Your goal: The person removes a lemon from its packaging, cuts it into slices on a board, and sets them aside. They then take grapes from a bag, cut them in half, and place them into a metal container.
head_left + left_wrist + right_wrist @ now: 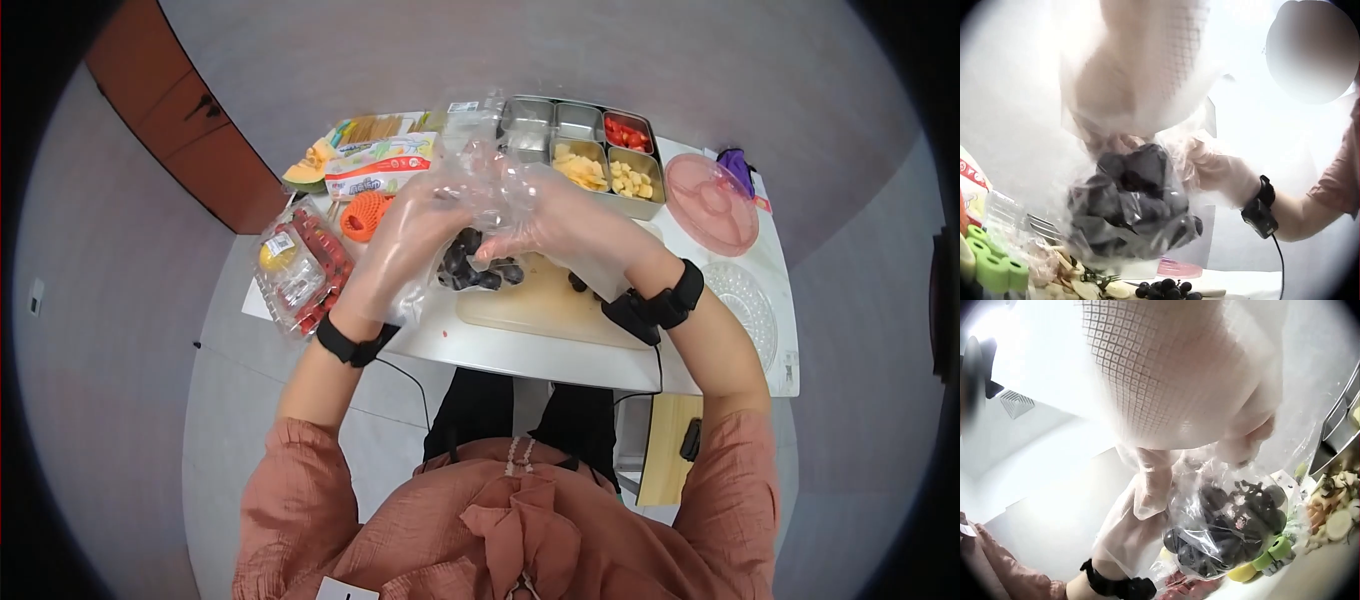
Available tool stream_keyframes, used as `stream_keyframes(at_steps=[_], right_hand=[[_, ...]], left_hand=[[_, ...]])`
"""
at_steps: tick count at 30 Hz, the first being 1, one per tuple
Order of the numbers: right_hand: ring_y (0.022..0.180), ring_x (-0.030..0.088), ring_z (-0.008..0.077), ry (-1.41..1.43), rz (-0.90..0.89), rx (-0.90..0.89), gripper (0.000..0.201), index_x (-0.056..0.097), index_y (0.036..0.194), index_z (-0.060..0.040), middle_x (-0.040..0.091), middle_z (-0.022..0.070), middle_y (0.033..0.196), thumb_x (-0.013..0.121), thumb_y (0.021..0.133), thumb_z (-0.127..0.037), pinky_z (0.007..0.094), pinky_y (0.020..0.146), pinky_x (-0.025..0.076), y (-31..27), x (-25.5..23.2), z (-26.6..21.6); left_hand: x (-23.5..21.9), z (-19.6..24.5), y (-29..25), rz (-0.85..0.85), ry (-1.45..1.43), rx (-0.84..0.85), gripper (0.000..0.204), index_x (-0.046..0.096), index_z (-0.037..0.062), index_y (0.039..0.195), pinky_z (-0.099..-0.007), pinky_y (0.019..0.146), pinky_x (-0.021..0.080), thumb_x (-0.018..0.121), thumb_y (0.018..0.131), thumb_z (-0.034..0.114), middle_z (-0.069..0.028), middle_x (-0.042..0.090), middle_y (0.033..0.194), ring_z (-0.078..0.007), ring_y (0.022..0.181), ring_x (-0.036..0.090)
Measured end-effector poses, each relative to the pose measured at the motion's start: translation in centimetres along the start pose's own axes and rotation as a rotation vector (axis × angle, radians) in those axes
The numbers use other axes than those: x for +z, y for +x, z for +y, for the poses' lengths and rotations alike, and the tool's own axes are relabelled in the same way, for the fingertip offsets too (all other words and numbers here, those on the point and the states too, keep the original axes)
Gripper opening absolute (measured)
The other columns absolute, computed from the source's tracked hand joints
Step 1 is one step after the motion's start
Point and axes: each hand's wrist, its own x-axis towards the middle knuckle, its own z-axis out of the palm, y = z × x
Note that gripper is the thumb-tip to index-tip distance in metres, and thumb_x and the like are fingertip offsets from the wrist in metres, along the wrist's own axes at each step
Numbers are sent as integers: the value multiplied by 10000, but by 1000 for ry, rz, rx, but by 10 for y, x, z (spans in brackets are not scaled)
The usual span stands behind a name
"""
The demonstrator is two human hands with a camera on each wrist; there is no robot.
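A clear plastic bag [487, 190] of dark grapes [470, 265] hangs above the near part of the table. My left hand [418, 225], in a thin clear glove, grips the bag's upper part on one side. From the other side my right hand [565, 215], gloved likewise, holds the gathered plastic. In the left wrist view the bagged grapes [1135, 200] bulge below the fingers. The right wrist view shows the fruit [1225, 528] pressed against the crinkled plastic. Gloves and bag overlap, partly hiding the fingertips.
Below lies a cutting board [540, 315] with more dark grapes [578, 282]. Behind, a metal tray [640, 208] holds cut fruit in compartments. Fruit packs [305, 265] and an orange foam net [364, 216] stand left; a pink divided plate [712, 205] and clear plate [745, 300] lie right.
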Motion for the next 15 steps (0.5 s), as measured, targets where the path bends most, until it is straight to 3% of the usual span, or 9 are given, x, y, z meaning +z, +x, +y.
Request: stream_keyframes(at_steps=[2, 3, 5, 7, 9, 11, 12, 13, 15], right_hand=[[1110, 614, 345, 151, -19, 20, 661, 614, 1309, -73, 660, 189, 1235, 825, 788, -422, 404, 976, 474, 4, -1, -8], [1110, 614, 345, 148, -21, 19, 661, 614, 1309, -73, 660, 189, 1235, 825, 788, -422, 404, 976, 474, 6, -7, -14], [1201, 579, 250, 7, -151, 336, 637, 571, 1400, -79, 625, 110, 1356, 779, 858, -340, 348, 1040, 432, 13, -20, -32], [1191, 586, 237, 46, -94, 382, 572, 601, 1364, -76, 622, 109, 1360, 753, 875, -331, 335, 1024, 442, 18, -24, -19], [1182, 592, 224, 81, -37, 418, 511, 631, 1329, -73, 619, 108, 1365, 727, 893, -322, 322, 1009, 452, 25, -38, -8], [1105, 619, 201, -92, 51, 222, 422, 671, 1250, -56, 668, 95, 1266, 709, 913, -308, 316, 965, 473, 28, -61, 3], [1008, 669, 239, -344, 121, 36, 248, 739, 1113, -124, 705, 105, 1184, 642, 932, -264, 312, 863, 520, 25, -70, 18], [1008, 669, 239, -349, 123, 30, 248, 739, 1113, -124, 705, 105, 1184, 642, 932, -264, 312, 863, 520, 27, -80, 21], [896, 684, 221, -236, 263, 464, 165, 766, 1014, -138, 731, 60, 1100, 654, 911, -201, 314, 798, 531, 31, -101, 26]], left_hand=[[-7, 12, 15, -86, 150, -4, 252, 697, -55, 1004, -305, 843, 486, 644, 885, 160, -78, 710, 948, -145, 876, 617], [-10, 21, 23, -186, 212, -40, 265, 687, -41, 1062, -312, 860, 484, 632, 906, 167, -70, 708, 986, -168, 906, 618], [-13, 21, 42, -285, 271, -71, 283, 677, -26, 1120, -319, 877, 481, 620, 927, 174, -61, 705, 1023, -192, 936, 619], [-17, 13, 63, -303, 79, -141, 217, 690, -43, 882, -299, 707, 467, 639, 874, 168, -51, 683, 777, -125, 689, 515], [-29, 54, 68, -359, 159, -203, 246, 709, -29, 933, -295, 721, 459, 666, 876, 207, -60, 696, 848, -106, 750, 554], [-42, 63, 66, -422, -344, -4, 377, 696, -36, 1102, -288, 847, 467, 707, 879, 267, -99, 696, 1038, -131, 930, 609], [-64, 27, 90, -577, -575, 202, 550, 624, -47, 1278, -293, 967, 441, 739, 874, 308, -142, 641, 1225, -164, 1111, 592], [-69, 34, 98, -576, -571, 209, 550, 624, -47, 1278, -293, 967, 441, 739, 874, 308, -142, 641, 1225, -164, 1111, 592], [-78, 45, 113, -336, -14, -88, 652, 526, -61, 1392, -315, 1084, 401, 738, 858, 246, -198, 586, 1341, -223, 1272, 541]])
